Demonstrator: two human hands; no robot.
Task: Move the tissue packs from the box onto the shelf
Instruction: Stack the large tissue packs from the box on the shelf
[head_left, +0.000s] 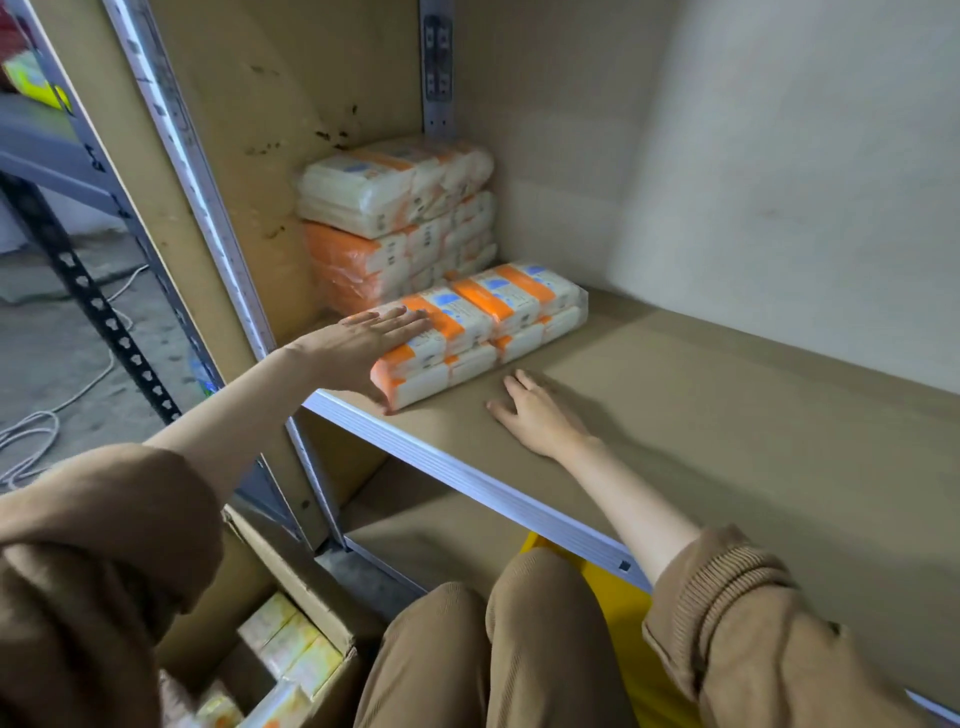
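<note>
While the left hand lies flat with fingers together on the near end of a tissue pack bundle, its thumb wraps down over the bundle's near left corner, close to the front rail of the shelf. That bundle rests on the brown shelf board, running from the near left toward the far right. Behind it, in the far left corner, two more bundles are stacked, the white one on top of the orange one. To the right of the near bundle, the right hand rests palm down on the bare board, fingers loosely spread, holding nothing, its fingertips just beside the bundle but apart from it. At the near left, below the shelf, an open cardboard box holds pale yellow tissue packs. Brown sleeves cover both upper arms.
</note>
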